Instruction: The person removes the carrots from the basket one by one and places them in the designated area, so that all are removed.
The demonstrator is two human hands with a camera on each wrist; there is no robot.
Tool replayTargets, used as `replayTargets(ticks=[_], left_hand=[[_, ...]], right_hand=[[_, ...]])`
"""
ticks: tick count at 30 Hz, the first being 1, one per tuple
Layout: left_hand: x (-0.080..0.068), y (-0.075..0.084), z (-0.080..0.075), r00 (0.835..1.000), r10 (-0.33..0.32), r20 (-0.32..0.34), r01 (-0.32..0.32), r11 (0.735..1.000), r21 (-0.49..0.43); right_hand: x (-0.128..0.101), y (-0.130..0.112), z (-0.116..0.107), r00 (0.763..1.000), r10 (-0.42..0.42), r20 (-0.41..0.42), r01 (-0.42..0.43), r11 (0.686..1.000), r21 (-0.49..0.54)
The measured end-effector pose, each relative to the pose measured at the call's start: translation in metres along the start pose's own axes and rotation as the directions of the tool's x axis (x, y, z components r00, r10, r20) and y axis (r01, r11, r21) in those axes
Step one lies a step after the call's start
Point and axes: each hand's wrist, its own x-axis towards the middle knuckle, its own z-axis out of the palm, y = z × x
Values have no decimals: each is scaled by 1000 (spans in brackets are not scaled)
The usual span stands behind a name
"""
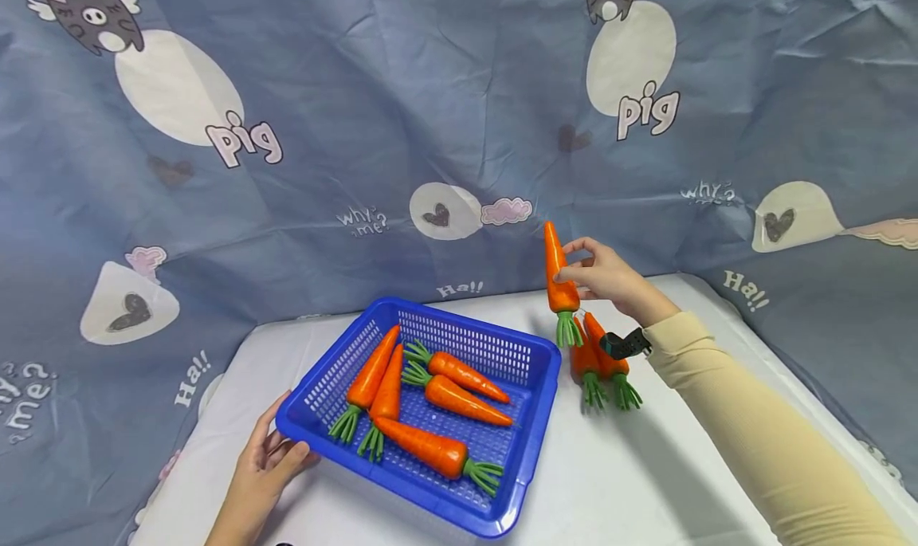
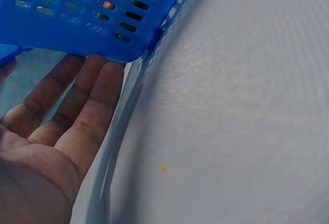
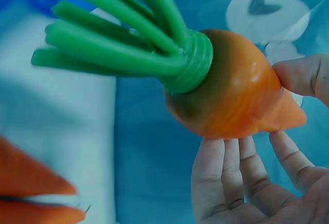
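In the head view, we find the carrot pinched in the right hand, with its body just left of the palm. Its long axis is nearly upright, the tip up and leaning slightly left, the green leaves down. The blue basket, with five carrots lying in it, is to the carrot's left and nearer to us, so that sideways gap is the relation that matters. Two loose carrots lie beneath the right wrist; we cannot tell whether the hanging leaves touch them. The left hand is at the basket's left corner, well apart from the held carrot.

In the left wrist view, we see fairly straight fingers, their tips against the basket's lower edge.

In the right wrist view, we see thumb and fingers clamped on opposite sides of the carrot, its leaves pointing away from the palm.
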Motion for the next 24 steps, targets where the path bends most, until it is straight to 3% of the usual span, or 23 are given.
replayTargets(ticks=[11,24], left_hand=[[1,-1,1,1000,-4,2,4,1000,-4],[0,0,-2,1000,-3,6,3,1000,-1]], right_hand=[[3,33,-20,998,55,-43,-55,998,8],[2,70,-40,994,110,-23,-110,994,6]])
